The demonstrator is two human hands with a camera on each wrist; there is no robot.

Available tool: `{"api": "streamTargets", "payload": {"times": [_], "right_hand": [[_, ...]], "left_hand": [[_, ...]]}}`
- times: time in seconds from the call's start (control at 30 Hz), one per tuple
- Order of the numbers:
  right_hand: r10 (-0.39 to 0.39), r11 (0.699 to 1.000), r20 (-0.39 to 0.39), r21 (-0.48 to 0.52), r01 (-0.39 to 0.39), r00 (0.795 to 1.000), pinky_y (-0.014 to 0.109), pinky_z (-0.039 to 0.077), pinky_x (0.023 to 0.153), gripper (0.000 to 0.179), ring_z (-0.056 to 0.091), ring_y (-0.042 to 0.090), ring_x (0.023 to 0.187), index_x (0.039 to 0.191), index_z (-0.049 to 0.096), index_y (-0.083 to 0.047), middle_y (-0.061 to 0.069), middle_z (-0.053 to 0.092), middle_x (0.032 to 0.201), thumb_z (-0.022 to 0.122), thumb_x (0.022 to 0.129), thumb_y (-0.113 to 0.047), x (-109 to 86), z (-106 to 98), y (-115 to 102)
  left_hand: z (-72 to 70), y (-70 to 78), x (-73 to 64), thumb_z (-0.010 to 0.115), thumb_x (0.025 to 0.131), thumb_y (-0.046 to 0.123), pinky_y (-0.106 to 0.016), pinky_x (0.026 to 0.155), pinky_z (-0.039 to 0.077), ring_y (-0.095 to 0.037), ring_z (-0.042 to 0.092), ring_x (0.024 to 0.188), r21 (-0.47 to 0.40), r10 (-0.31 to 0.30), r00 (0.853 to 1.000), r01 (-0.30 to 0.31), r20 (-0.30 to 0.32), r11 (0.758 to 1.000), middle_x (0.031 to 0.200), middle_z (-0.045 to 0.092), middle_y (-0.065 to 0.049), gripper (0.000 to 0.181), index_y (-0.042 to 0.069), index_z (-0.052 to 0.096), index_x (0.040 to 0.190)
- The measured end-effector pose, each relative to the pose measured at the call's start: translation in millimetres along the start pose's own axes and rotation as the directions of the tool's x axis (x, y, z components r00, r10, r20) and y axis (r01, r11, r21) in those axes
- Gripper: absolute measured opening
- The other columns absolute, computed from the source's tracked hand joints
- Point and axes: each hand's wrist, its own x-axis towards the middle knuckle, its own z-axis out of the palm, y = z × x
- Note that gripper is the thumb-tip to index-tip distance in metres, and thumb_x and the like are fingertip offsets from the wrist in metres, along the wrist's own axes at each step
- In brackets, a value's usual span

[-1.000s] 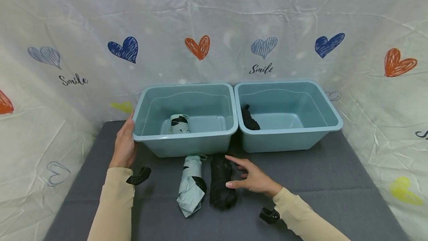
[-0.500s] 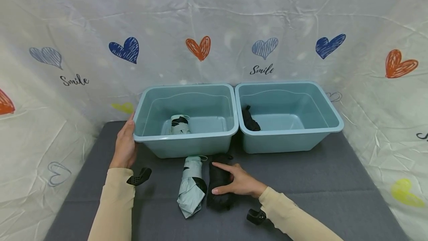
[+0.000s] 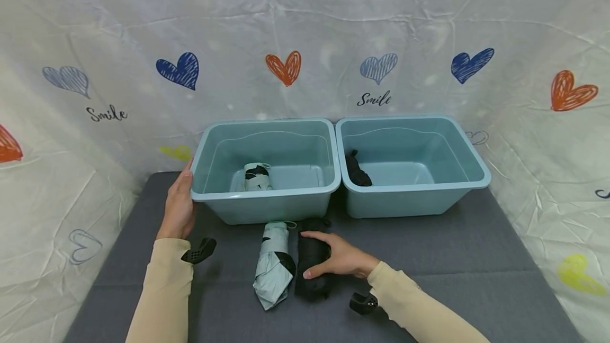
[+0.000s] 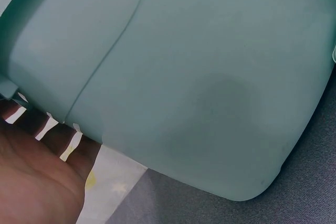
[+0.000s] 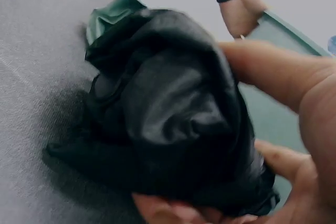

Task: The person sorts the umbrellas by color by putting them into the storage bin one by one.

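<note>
Two compact folded umbrellas lie side by side on the dark grey table. My right hand (image 3: 343, 255) grips the black umbrella (image 3: 312, 263), its thumb and fingers spread around the body. Dark, creased fabric of this black umbrella (image 5: 173, 103) fills the middle of the right wrist view, with fingers on its near sides. Just left of it lies the light green umbrella (image 3: 274, 266) with black patches. My left hand (image 3: 178, 205) holds the left end of the left blue-green bin (image 3: 267, 208) at its rim; in the left wrist view its fingers (image 4: 58, 140) pass behind the edge.
A matching right bin (image 3: 400, 200) stands beside the left one, with a small black umbrella (image 3: 356, 171) inside. Another light green and black umbrella (image 3: 257, 176) lies in the left bin. A white curtain (image 3: 324, 30) printed with hearts hangs behind the table (image 3: 457, 290).
My right hand has moved left onto the black umbrella and closed around it; the umbrella has shifted slightly. My left hand stays at the bin.
</note>
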Motion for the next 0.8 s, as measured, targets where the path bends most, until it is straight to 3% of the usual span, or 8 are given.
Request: {"api": "streamTargets", "payload": {"times": [0.2,0.33,0.57,0.7,0.8], "right_hand": [[-0.071,0.972,0.067,0.229,0.054,0.995,0.032,0.050,0.080,0.082,0.054,0.023,0.090,0.153,0.047,-0.026,0.008,0.036,0.154,0.086,0.083,-0.009,-19.6,-12,-1],[-0.148,0.931,0.124,0.351,0.096,0.981,0.033,0.044,0.084,0.082,0.047,0.024,0.099,0.156,0.043,-0.024,0.009,0.030,0.159,0.084,0.086,-0.011,-34.7,-21,-10],[-0.304,0.888,0.127,0.396,0.233,0.944,0.041,0.036,0.108,0.087,0.041,0.029,0.131,0.159,0.036,-0.017,0.008,0.025,0.163,0.082,0.086,-0.009,-59.5,-36,-30],[-0.385,0.859,0.109,0.406,0.313,0.916,0.039,0.041,0.109,0.090,0.041,0.031,0.135,0.160,0.030,-0.011,0.016,0.026,0.162,0.080,0.086,-0.003,-73.0,-47,-46],[-0.403,0.854,0.083,0.391,0.343,0.911,0.038,0.041,0.110,0.092,0.039,0.031,0.139,0.161,0.028,-0.011,0.015,0.024,0.163,0.079,0.086,-0.003,-82.2,-58,-59]], "left_hand": [[-0.3,-1.1,-1.2,0.029,0.111,0.045,-0.052,0.122,0.008,-0.023,0.009,0.154,-0.002,0.003,1.000,-0.003,0.004,1.000,0.170,0.009,0.002,0.057,0.028,0.016,0.164],[-0.7,-0.9,-1.0,0.029,0.111,0.045,-0.053,0.122,0.008,-0.023,0.009,0.154,0.001,0.003,1.000,-0.003,0.006,1.000,0.170,0.009,0.002,0.057,0.028,0.016,0.164],[-1.5,-0.2,0.9,0.029,0.111,0.046,-0.054,0.121,0.009,-0.024,0.009,0.154,0.006,-0.009,1.000,0.009,0.006,1.000,0.170,0.008,0.003,0.056,0.031,0.016,0.163],[-1.8,0.0,0.8,0.028,0.111,0.047,-0.053,0.121,0.009,-0.023,0.009,0.155,0.008,-0.010,1.000,0.010,0.007,1.000,0.170,0.008,0.004,0.055,0.033,0.018,0.163],[-1.6,-0.6,0.3,0.028,0.111,0.046,-0.052,0.121,0.010,-0.023,0.009,0.154,0.006,-0.011,1.000,0.011,0.009,1.000,0.170,0.008,0.004,0.055,0.034,0.018,0.163]]}}
